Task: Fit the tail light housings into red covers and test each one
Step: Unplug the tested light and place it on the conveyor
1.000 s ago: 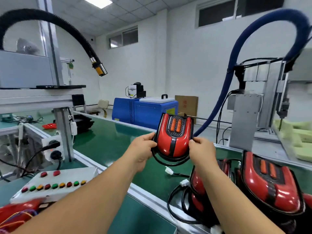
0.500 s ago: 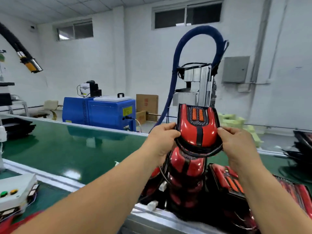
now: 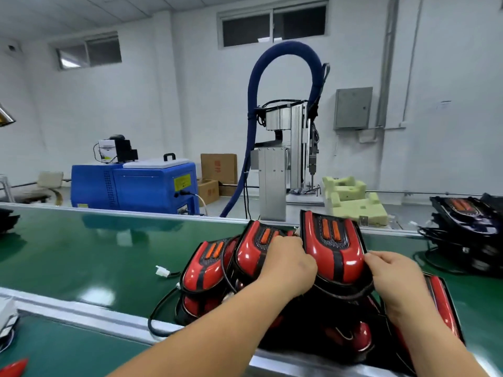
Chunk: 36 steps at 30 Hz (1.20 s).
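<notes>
An assembled tail light (image 3: 333,248), glossy red with a black centre stripe and two orange strips, sits tilted on top of a pile of similar red tail lights (image 3: 217,259) on the green conveyor belt (image 3: 89,251). My left hand (image 3: 288,265) grips its left edge and my right hand (image 3: 392,273) grips its right edge. A black cable with a white connector (image 3: 162,272) trails from the pile onto the belt.
Another stack of dark tail lights (image 3: 462,227) lies on the belt at the far right. Beyond the belt stand a grey machine with a blue hose (image 3: 275,175), a blue cabinet (image 3: 136,186), cardboard boxes (image 3: 217,170) and yellow foam blocks (image 3: 351,200).
Both hands have carried the tail light rightward and down from chest height onto the pile. The view has swung right, so the button box and left frame are gone.
</notes>
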Each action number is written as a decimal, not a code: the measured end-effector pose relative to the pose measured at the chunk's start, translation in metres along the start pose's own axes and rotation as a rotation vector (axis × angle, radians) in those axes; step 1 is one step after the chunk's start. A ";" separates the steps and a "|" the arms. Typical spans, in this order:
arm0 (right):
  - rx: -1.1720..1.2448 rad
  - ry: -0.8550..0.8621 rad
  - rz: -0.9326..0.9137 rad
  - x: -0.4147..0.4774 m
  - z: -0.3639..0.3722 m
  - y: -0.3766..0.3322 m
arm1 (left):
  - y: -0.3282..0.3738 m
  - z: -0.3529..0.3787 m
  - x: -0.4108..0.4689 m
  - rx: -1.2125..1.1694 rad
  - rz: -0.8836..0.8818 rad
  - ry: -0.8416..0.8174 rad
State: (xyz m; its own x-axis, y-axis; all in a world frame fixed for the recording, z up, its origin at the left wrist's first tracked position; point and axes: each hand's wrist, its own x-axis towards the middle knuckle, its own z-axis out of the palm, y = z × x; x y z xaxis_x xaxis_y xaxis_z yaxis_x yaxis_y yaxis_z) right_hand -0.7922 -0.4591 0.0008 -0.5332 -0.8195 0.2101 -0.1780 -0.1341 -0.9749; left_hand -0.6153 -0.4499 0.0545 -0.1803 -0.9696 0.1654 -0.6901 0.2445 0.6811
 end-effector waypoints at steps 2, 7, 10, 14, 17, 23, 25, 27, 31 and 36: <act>-0.079 -0.017 0.025 -0.004 0.001 0.005 | 0.002 0.002 0.001 0.174 0.015 0.021; -0.303 -0.077 0.028 -0.006 -0.004 0.008 | 0.004 0.009 0.004 0.583 0.104 0.082; -0.323 -0.088 0.036 -0.007 -0.005 0.005 | 0.002 0.011 0.007 0.684 0.122 0.094; -0.275 -0.056 0.065 -0.009 -0.003 0.000 | -0.002 0.015 0.010 0.695 0.149 0.080; -0.220 -0.010 0.070 -0.010 -0.001 -0.001 | -0.003 0.015 0.013 0.658 0.153 0.075; -0.154 -0.010 0.112 -0.002 0.002 0.006 | -0.005 0.019 0.019 0.626 0.187 0.129; -0.114 0.005 0.113 0.000 0.002 0.008 | -0.022 0.008 0.025 0.646 0.092 0.210; -0.090 -0.015 0.124 0.001 0.003 0.011 | -0.050 -0.004 0.028 0.624 -0.132 0.217; -0.127 -0.048 0.091 0.000 0.002 0.014 | -0.073 -0.004 0.032 0.461 -0.248 0.076; -0.176 -0.089 0.003 0.001 0.001 0.015 | -0.071 -0.011 0.050 0.410 -0.251 0.053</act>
State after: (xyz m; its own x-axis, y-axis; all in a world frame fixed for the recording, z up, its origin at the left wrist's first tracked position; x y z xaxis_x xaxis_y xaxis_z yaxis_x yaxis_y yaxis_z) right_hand -0.7944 -0.4623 -0.0140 -0.4604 -0.8667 0.1921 -0.3221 -0.0386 -0.9459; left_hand -0.5675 -0.5157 0.0222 0.0562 -0.9956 0.0752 -0.9292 -0.0246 0.3687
